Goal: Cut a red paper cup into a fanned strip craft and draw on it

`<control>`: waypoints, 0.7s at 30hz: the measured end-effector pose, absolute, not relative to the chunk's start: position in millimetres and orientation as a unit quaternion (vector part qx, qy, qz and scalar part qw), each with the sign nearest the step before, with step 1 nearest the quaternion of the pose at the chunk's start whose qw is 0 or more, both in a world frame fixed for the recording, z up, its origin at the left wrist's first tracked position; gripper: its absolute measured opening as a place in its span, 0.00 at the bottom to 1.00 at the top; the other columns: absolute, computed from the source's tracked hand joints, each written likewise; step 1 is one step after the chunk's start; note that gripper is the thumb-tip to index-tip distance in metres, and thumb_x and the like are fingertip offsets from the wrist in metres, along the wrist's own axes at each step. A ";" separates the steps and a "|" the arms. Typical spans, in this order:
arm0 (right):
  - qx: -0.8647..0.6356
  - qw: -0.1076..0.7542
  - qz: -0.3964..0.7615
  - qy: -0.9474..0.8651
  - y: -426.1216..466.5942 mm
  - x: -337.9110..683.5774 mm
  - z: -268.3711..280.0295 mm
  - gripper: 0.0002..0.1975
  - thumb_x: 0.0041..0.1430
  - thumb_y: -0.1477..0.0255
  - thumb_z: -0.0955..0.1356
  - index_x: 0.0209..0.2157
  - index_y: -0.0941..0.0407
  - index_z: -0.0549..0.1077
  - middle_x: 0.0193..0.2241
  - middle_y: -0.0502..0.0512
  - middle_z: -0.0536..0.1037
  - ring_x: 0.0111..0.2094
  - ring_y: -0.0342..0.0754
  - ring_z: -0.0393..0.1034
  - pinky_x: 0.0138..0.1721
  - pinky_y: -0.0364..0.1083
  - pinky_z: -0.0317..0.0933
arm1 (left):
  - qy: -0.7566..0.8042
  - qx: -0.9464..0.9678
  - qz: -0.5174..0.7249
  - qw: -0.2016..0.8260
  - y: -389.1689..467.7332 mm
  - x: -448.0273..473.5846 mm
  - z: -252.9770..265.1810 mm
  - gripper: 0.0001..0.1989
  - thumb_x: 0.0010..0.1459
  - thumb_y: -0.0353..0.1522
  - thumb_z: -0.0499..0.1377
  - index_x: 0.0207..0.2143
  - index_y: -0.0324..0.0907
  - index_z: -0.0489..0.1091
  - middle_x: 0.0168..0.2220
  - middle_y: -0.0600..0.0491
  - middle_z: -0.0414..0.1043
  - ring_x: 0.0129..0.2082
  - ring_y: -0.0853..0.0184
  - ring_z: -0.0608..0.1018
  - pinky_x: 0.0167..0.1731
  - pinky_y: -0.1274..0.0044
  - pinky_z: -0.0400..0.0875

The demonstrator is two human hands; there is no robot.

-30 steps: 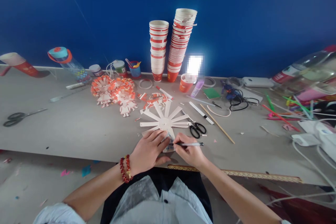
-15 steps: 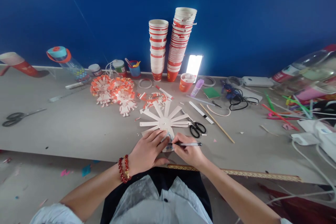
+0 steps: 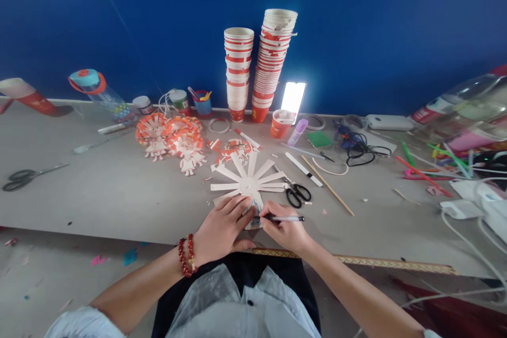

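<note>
A white paper cup cut into strips (image 3: 249,186) lies flattened on the table, its strips fanned around the round base. My left hand (image 3: 225,222) rests on its near part with the fingers stretched out, pressing the paper down. Gripped in my right hand (image 3: 283,227) is a pen (image 3: 287,218), its tip on the near flap, where blue line drawing shows in part. My left fingers cover some of that drawing. Black-handled scissors (image 3: 298,194) lie just right of the cut cup, partly against its strips.
Two tall stacks of paper cups (image 3: 237,74) stand by the blue wall, with a lit phone (image 3: 293,97) beside them. Orange-fringed paper figures (image 3: 170,140) lie to the left. A wooden stick (image 3: 328,186), a glue bottle (image 3: 298,132) and cables are to the right.
Both hands keep nearly the same place, with the pen still on the paper flap. The view has shifted very slightly.
</note>
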State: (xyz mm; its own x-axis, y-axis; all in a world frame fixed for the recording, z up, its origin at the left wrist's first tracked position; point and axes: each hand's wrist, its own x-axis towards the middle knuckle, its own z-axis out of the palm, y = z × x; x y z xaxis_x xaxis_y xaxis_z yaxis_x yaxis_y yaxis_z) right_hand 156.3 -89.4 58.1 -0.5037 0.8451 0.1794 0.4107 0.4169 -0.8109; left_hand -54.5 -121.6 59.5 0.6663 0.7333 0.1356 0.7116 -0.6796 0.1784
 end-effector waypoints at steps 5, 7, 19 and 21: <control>-0.400 0.300 0.366 -0.785 -89.0 156.4 57.7 0.03 0.52 0.75 0.63 0.26 0.54 0.67 0.18 0.45 0.65 0.17 0.41 0.58 0.22 0.40 0.52 | 0.395 0.912 0.101 0.053 -121.8 -55.0 60.8 0.39 0.59 0.56 0.47 0.61 0.36 0.58 0.61 0.40 0.60 0.62 0.52 0.60 0.61 0.61 0.53; -0.401 0.303 0.365 -0.784 -89.1 156.5 57.1 0.03 0.52 0.75 0.63 0.26 0.54 0.66 0.18 0.45 0.65 0.17 0.41 0.57 0.22 0.40 0.52 | 0.393 0.912 0.103 0.055 -122.2 -55.6 61.7 0.40 0.59 0.56 0.48 0.61 0.36 0.58 0.61 0.39 0.59 0.62 0.52 0.59 0.61 0.61 0.53; -0.392 0.306 0.369 -0.785 -89.3 156.8 59.2 0.04 0.52 0.75 0.63 0.25 0.54 0.66 0.17 0.45 0.65 0.18 0.41 0.57 0.22 0.40 0.52 | 0.380 0.918 0.107 0.050 -121.7 -56.6 60.3 0.43 0.57 0.58 0.46 0.62 0.35 0.57 0.61 0.37 0.59 0.62 0.51 0.59 0.61 0.60 0.53; -0.391 0.302 0.373 -0.785 -89.5 156.9 59.7 0.04 0.52 0.75 0.63 0.25 0.54 0.65 0.17 0.45 0.64 0.18 0.41 0.57 0.22 0.40 0.52 | 0.382 0.917 0.105 0.051 -121.7 -56.5 60.5 0.43 0.57 0.58 0.47 0.62 0.35 0.57 0.61 0.38 0.59 0.62 0.51 0.59 0.61 0.61 0.53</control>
State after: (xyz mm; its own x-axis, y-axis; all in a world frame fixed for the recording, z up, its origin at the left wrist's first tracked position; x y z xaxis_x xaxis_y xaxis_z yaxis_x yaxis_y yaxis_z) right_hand 156.9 -89.5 59.7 -0.5110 0.8400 0.1825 0.3883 0.4150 -0.8228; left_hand -56.5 -121.7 60.5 0.6868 0.7104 0.1536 0.6891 -0.7037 0.1731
